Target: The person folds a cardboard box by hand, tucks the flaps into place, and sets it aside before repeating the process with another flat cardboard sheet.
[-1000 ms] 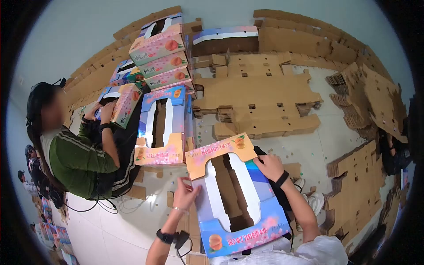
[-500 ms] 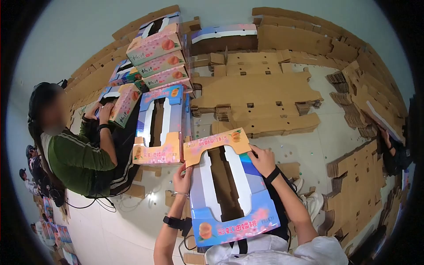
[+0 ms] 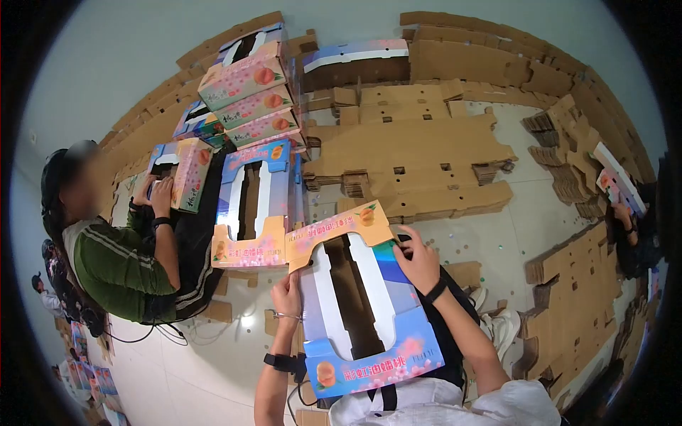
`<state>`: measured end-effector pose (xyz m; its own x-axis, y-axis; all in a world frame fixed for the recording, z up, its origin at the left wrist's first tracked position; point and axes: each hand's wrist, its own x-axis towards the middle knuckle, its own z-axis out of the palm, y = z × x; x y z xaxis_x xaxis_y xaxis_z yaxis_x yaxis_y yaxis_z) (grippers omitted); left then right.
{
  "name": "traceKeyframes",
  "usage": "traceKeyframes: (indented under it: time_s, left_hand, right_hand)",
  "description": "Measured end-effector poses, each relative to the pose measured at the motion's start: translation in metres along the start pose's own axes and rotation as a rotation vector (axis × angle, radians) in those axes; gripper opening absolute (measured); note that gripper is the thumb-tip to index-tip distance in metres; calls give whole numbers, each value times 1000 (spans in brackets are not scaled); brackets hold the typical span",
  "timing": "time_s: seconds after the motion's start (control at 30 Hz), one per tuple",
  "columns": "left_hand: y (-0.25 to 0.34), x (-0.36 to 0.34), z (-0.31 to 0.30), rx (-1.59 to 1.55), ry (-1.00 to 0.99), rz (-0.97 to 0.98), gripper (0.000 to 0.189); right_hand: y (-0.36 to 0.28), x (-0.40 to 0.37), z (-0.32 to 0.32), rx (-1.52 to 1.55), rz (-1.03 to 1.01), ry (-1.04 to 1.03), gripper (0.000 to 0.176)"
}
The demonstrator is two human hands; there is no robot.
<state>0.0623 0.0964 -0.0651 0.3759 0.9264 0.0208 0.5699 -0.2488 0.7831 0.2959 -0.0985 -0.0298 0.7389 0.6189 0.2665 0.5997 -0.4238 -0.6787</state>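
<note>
Printed carton [image 3: 401,298]: one in hand, lying slanted across the person's lap, with its orange-pink flap pointing away and its blue end nearest the body. Two long window cut-outs ran along its top.

Left hand [image 3: 288,287] was closed on the carton's left edge just below the far flap, fingers curled round the board. Right hand [image 3: 419,257] gripped the right edge near the far corner, fingers bent over it.

One second carton [image 3: 249,252] of the same print lay on the floor just beside it. Three pink boxes [image 3: 249,99] stood stacked beyond. One co-worker in a green sleeve [image 3: 114,255] held a fourth pink box [image 3: 186,176] with both hands. Flat brown cardboard sheets [image 3: 412,153] covered the floor behind; their number could not be told.
</note>
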Motion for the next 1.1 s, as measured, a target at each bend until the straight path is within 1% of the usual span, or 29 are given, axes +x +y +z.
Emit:
traceKeyframes:
  time_s: [0.07, 0.1, 0.13, 0.17, 0.2, 0.23, 0.27, 0.3, 0.33, 0.4, 0.47, 0.63, 0.7, 0.73, 0.77, 0.8, 0.83, 0.87, 0.9, 0.97, 1.0, 1.03, 1.1]
  left_hand:
    - [0, 5, -6, 55, -24, -16, 30]
    - [1, 7, -7, 105, -54, -31, 29]
    - [0, 8, -7, 109, -58, -33, 29]
    - [-2, 11, -4, 169, -27, 35, 27]
    - [6, 15, -5, 230, 5, 107, 25]
    - [14, 16, -5, 232, 2, 114, 25]
    - [23, 17, -7, 268, -36, 54, 21]
    - [31, 16, -7, 305, -72, -7, 18]
    - [30, 15, -6, 306, -73, -3, 18]
    - [24, 12, -2, 300, 21, 127, 15]
    - [18, 9, -2, 329, 52, 137, 15]
    - [23, 5, -8, 331, 132, 162, 16]
    - [39, 17, -17, -61, 271, 103, 14]
    - [53, 21, -23, 21, 244, 175, 13]
    - [48, 22, -24, 19, 250, 169, 13]
    - [40, 25, -25, 177, 210, 231, 15]
    - [35, 27, -26, 340, 167, 297, 17]
    - [27, 23, -30, 253, 140, 317, 16]
    - [19, 17, -36, 257, 136, 321, 16]
    - [7, -1, -51, -89, -91, 205, 17]
    - [8, -16, -61, -139, -210, 127, 16]
    - [12, -32, -72, -190, -327, 48, 15]
    - [17, -71, -78, -196, -350, 117, 12]
  right_hand:
    - [-4, -14, -18, 288, 82, -138, 38]
    - [-7, -21, -30, 286, 84, -142, 38]
    - [-10, -28, -44, 189, -56, -289, 42]
    - [-13, -34, -54, 89, -198, -429, 47]
    - [-15, -42, -58, 90, -196, -425, 47]
    - [-17, -51, -61, 88, -165, -491, 49]
    - [-17, -58, -62, 88, -132, -556, 52]
    - [-15, -63, -60, 89, -128, -551, 52]
    - [-11, -67, -57, 105, -125, -526, 53]
    - [-11, -68, -59, 121, -120, -505, 54]
    - [-20, -66, -69, 100, -75, -566, 48]
    - [-23, -67, -72, 159, -65, -592, 42]
    - [-22, -71, -70, 178, -43, -608, 42]
    - [-20, -75, -66, 213, -17, -615, 41]
    - [-18, -77, -65, 245, 1, -626, 40]
    - [-18, -78, -66, 243, -8, -629, 40]
    - [-18, -80, -66, 258, 25, -578, 36]
    - [-19, -81, -66, 274, 64, -524, 33]
    - [-17, -83, -68, 279, 68, -521, 33]
    - [-12, -88, -72, 402, -34, -381, 24]
    - [-18, -89, -77, 423, -36, -311, 15]
    - [-20, -94, -80, 424, -27, -319, 15]
    - [-23, -102, -83, 440, 92, -401, 13]
